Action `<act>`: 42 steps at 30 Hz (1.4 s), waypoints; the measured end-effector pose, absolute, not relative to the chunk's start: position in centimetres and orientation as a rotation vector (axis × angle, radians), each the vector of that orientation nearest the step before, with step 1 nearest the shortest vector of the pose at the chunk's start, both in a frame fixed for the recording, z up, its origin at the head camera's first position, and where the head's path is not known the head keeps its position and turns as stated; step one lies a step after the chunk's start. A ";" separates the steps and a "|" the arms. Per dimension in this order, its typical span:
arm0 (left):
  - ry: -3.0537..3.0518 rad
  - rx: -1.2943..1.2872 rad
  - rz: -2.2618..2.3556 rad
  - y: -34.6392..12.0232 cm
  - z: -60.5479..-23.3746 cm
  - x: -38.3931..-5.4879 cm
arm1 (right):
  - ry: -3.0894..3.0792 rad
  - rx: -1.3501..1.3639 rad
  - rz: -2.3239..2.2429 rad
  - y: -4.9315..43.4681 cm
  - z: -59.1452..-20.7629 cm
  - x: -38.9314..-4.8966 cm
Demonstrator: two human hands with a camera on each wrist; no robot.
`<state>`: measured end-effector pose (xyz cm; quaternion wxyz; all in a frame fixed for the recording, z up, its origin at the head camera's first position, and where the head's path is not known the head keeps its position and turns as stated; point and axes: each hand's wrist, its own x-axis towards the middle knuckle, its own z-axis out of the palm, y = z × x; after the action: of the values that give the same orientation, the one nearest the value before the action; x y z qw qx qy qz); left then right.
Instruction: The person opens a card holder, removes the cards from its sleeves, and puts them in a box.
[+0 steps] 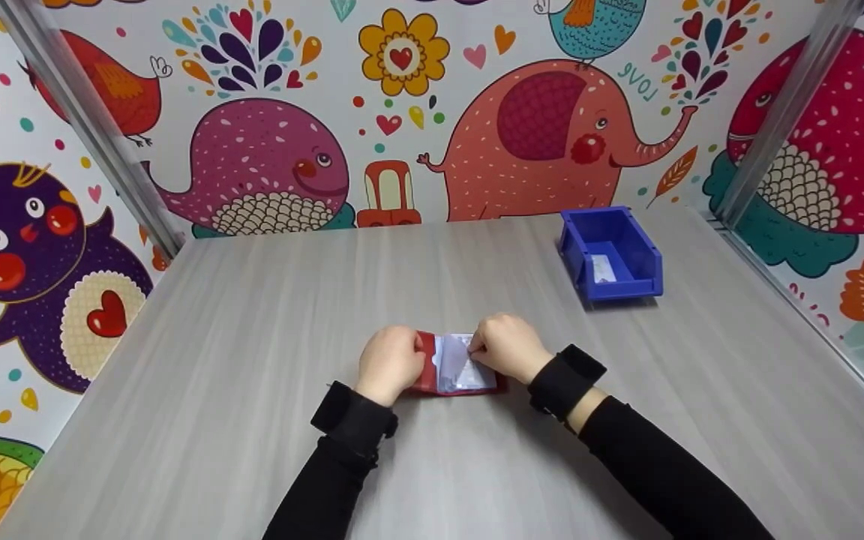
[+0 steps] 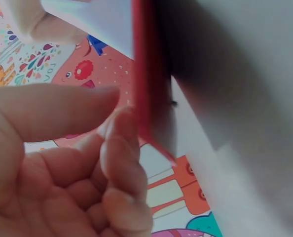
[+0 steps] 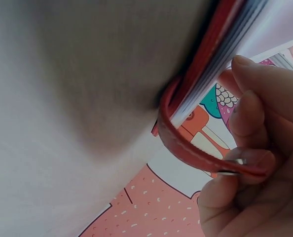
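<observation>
A small red card holder (image 1: 426,375) lies spread on the table, its clear plastic sleeves (image 1: 466,371) in the middle. The left hand (image 1: 392,364) is at its left cover, fingers curled; in the left wrist view the fingertips (image 2: 123,118) are right at the red cover (image 2: 149,74). Over the right side, the right hand (image 1: 508,346) pinches a lifted sleeve between thumb and forefinger. From the right wrist, a red closure strap (image 3: 186,148) with a metal snap curves out toward the right hand's lower fingers (image 3: 255,163), and the stacked sleeve edges (image 3: 220,69) show.
A blue plastic bin (image 1: 612,259) with a white label inside stands at the back right of the grey table (image 1: 267,315). Printed cartoon panels (image 1: 402,112) wall the table at the back and sides, with metal posts at the corners.
</observation>
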<state>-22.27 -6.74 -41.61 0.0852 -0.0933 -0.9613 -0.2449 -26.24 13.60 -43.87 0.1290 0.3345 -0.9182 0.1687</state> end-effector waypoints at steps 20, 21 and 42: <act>-2.670 -0.543 -0.567 -3.0 -41.3 -21.5 | -2.612 0.995 0.504 13.7 -44.2 -26.4; -2.671 -0.547 -0.555 -2.9 -41.4 -21.5 | -2.611 0.996 0.507 13.7 -44.2 -26.4; -2.694 -0.515 -0.234 -1.7 -42.5 -21.3 | -2.630 0.974 0.486 13.8 -44.0 -26.3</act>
<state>-21.31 -1.72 -42.48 0.1934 -0.1835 -0.9602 -0.0832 -26.33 13.75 -44.05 0.1469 0.3384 -0.9140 0.1690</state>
